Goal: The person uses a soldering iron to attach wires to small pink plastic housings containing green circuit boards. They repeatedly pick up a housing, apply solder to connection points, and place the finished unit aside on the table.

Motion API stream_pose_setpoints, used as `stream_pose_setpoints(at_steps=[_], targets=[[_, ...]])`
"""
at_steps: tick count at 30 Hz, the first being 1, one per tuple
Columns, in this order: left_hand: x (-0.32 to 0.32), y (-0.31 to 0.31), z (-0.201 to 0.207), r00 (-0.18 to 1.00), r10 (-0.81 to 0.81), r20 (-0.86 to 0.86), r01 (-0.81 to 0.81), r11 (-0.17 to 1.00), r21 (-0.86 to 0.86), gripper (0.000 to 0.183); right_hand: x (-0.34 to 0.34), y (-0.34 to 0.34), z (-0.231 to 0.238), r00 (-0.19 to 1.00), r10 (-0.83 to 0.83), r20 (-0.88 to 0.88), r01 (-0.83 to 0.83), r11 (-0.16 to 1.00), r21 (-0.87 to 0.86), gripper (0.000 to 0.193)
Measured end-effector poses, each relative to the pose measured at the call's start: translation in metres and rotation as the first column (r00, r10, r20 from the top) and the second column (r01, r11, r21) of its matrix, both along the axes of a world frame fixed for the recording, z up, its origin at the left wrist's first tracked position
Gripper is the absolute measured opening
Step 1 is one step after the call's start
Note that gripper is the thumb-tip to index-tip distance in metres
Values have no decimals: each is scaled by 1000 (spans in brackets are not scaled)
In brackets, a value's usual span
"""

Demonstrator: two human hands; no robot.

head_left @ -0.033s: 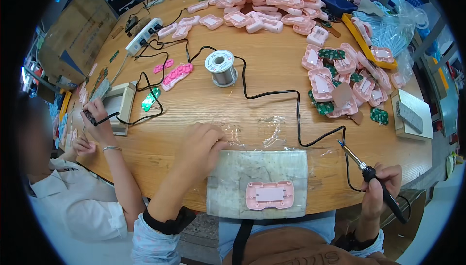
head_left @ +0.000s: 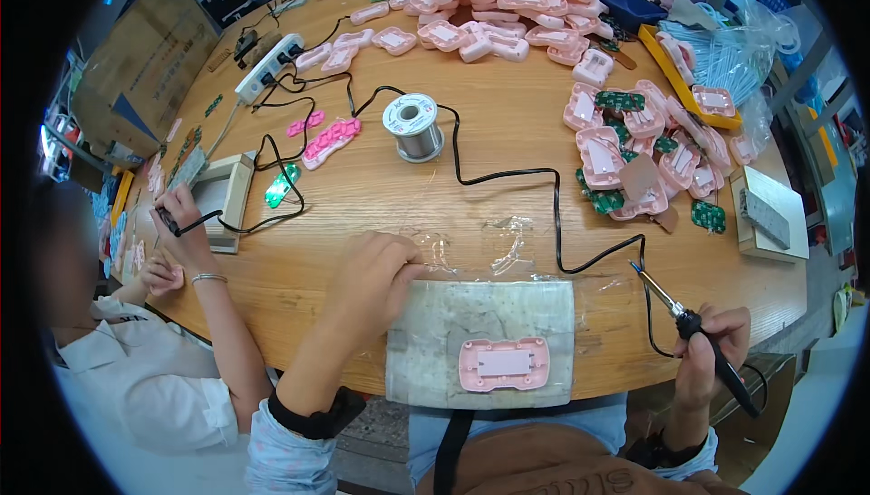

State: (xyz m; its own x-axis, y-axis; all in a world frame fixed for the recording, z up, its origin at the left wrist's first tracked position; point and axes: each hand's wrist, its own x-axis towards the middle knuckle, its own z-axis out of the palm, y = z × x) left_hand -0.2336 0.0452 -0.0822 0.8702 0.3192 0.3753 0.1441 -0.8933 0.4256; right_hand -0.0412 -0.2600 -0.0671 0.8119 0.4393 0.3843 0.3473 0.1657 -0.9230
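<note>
My right hand (head_left: 711, 354) grips a soldering iron (head_left: 705, 336) by its black handle, off the table's front edge at the right. Its metal tip points up and away to the left. My left hand (head_left: 376, 268) has its fingers curled together at the upper left corner of a worn grey mat (head_left: 421, 341); what they pinch, if anything, is hidden. Beside those fingers lies a clear plastic piece with fine strands (head_left: 439, 255), and a second clear piece (head_left: 512, 246) is to its right. A pink plastic shell (head_left: 504, 364) rests on the mat, its hollow side up.
Behind the mat stands a solder spool (head_left: 415, 132). The iron's black cord (head_left: 507, 176) winds over the table. Pink shells with green circuit boards (head_left: 625, 150) pile up at right, beside a pale block (head_left: 768, 214). On the left, a co-worker's hand (head_left: 186, 223) holds a black-handled tool.
My hands, the iron and the shell have hardly moved. The co-worker's lower hand has shifted slightly.
</note>
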Motion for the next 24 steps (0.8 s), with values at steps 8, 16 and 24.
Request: stream_pose_setpoints(at_steps=[8,16,24], targets=[[17,-28,15,950,156,269,-163,987,3,21,-1,-3,-1,991,106,78,-112,990,81,25],[13,-49,44,900,362,241,-251,885,-392,17,-1,-7,4,968,243,-57,-224,947,232,25],[-8,-118,52,946,323,-2,-243,707,-664,8,-2,-7,1,923,313,-223,-222,908,355,25]])
